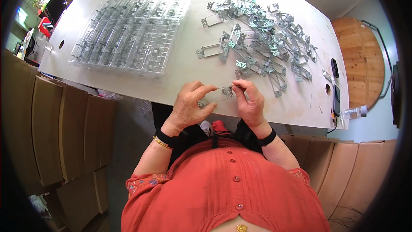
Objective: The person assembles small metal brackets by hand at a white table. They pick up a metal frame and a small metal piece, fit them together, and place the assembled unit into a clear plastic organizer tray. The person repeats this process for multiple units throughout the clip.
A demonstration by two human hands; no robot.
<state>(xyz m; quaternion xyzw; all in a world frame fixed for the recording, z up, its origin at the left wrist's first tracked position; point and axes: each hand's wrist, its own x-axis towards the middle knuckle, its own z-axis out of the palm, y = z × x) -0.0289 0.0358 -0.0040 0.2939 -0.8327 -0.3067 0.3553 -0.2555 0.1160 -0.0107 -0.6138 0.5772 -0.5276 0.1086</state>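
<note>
Over the table's near edge, my two hands hold one small metal frame (pixel 228 91) made of thin rods with stamped end plates. My left hand (pixel 189 105) grips one end, its thumb and fingers around the rods. At the other end, my right hand (pixel 250 103) pinches a plate between thumb and forefinger. Beyond my right hand spreads a loose pile of similar metal frames (pixel 262 38), silvery with a greenish sheen. To the left lies a clear plastic tray (pixel 165 71) with many compartments, most of them filled with rows of these metal parts.
The white table (pixel 184 60) has a hole near each side. A phone (pixel 337 99), a small black object (pixel 334 68) and a clear bottle (pixel 353 112) are at the right edge. Cardboard boxes (pixel 47 116) stand left and right below. A round wooden tabletop (pixel 358 60) leans against the wall.
</note>
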